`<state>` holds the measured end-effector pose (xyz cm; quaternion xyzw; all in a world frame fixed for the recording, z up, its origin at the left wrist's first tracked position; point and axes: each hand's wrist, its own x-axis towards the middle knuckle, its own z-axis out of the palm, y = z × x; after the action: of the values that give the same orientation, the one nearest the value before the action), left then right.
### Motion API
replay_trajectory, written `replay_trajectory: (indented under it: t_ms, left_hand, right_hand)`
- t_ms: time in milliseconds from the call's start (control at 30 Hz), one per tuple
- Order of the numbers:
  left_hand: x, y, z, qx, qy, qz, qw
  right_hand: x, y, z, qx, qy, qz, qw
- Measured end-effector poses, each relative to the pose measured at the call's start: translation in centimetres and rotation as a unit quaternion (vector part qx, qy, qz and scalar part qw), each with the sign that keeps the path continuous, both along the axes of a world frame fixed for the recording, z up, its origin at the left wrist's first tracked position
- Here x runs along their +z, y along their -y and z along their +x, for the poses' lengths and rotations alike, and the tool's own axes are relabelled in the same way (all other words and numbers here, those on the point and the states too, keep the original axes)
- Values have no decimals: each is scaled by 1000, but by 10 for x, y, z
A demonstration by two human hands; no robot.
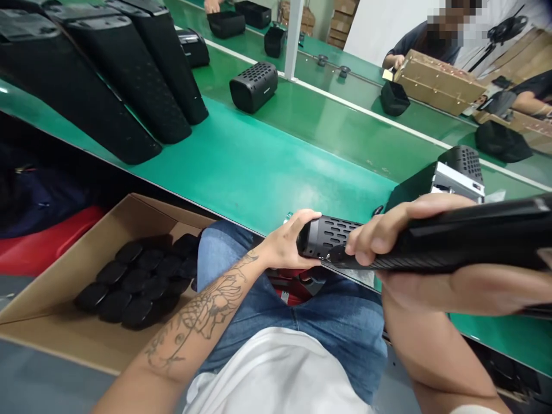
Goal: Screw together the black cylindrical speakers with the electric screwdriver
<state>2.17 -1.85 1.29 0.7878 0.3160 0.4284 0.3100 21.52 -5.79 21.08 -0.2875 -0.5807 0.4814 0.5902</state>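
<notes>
My left hand (287,244) is closed around the end of a black perforated speaker housing (338,230) at the bench's front edge, above my lap. The thumb lies on the top side, the fingers below. My right hand (414,230) is wrapped around a long black electric screwdriver (474,236), which lies nearly level across the right of the view. Its narrow end points left, at the lower edge of the housing, where small bright bits, perhaps screws, show. Whether the tip touches them I cannot tell. The screwdriver and right fingers hide the housing's right end.
Tall black shells (129,75) stand on the green bench (241,167) at left. A cardboard box (56,287) of black parts sits beside my left leg. Another speaker housing (254,86) rests beyond. At right are a silver-edged device (457,181) and a post (294,40); people work across.
</notes>
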Motion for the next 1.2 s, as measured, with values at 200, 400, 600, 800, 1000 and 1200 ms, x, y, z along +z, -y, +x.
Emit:
replay_trajectory:
  t_ms: [200, 400, 600, 800, 1000, 1200]
  left_hand:
    - [-3, -1, 1, -7, 11, -3, 1000]
    - [-3, -1, 2, -2, 18, -13, 1000]
    - [-3, -4, 3, -8, 24, -10, 1000]
    - [-3, -4, 3, -12, 31, -6, 999]
    - [0, -3, 4, -8, 32, -15, 999]
    - [-4, 0, 3, -7, 15, -4, 1000]
  right_hand:
    - [-23, -16, -16, -16, -47, 41, 998]
    - [-27, -17, -18, 9, -55, 39, 998]
    - [-33, -22, -16, 82, -43, 22, 995]
    - [-39, -31, -11, 145, -25, 54, 988]
    - [-39, -21, -18, 113, -31, 19, 993]
    - [-34, -20, -10, 104, -5, 1, 995]
